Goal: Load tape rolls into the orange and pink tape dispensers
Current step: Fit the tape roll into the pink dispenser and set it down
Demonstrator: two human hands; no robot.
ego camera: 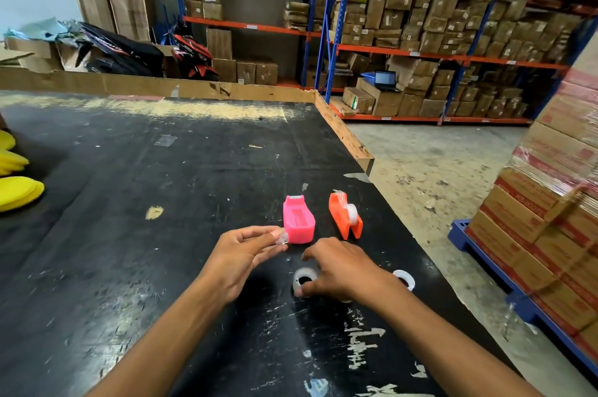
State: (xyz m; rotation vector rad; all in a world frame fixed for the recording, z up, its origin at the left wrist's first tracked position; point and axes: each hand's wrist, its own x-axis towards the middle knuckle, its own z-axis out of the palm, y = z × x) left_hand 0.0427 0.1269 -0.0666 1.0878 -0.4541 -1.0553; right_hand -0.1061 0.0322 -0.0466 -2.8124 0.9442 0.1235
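A pink tape dispenser (pixel 298 220) lies on the black table (pixel 129 234) with its hollow side up and no roll in it. Right of it an orange dispenser (pixel 344 215) stands on edge with a white tape roll seated in it. My left hand (pixel 241 259) pinches a small clear plastic piece (pixel 282 238) just beside the pink dispenser's near end. My right hand (pixel 343 270) rests over a clear tape roll (pixel 303 280) lying flat, thumb and fingers at its rim. A second loose roll (pixel 404 279) lies to the right of that hand.
Yellow round objects (pixel 17 191) sit at the table's left edge. A cardboard lip (pixel 343 134) runs along the far and right edges. Wrapped stacked cartons on a blue pallet (pixel 550 218) stand close on the right. Shelving with boxes fills the background.
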